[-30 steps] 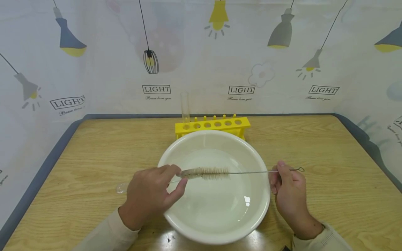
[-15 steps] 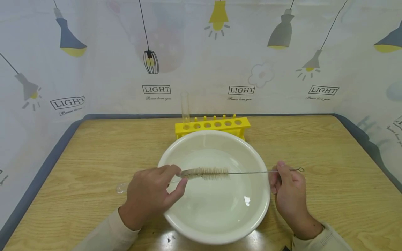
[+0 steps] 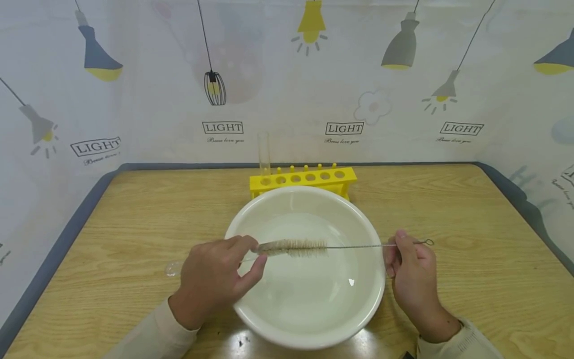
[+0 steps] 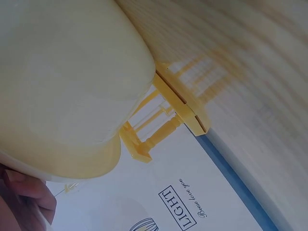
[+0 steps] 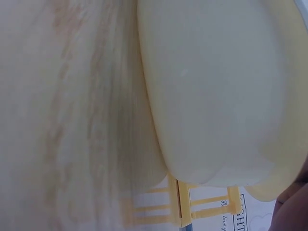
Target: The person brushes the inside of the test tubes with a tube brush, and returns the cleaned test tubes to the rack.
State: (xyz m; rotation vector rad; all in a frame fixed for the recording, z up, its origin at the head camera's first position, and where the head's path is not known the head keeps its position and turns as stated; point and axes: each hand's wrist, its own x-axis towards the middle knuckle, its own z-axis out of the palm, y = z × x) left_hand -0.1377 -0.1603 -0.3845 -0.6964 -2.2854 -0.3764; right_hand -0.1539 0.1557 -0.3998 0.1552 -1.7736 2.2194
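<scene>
A test tube brush lies level over a white basin, its bristles to the left and its wire handle to the right. My right hand pinches the twisted wire near its looped end. My left hand grips a clear test tube, whose rounded end sticks out on the left beyond the hand; most of the tube is hidden by it. The bristle tip is at the left thumb and fingertips, where the bristles look narrower and greyer. In the wrist views only parts of the fingers show, beside the basin's rim.
Behind the basin stands a yellow test tube rack, with one clear test tube upright in its leftmost hole. Water is in the basin. The wooden table ends at a printed curtain at the back and sides.
</scene>
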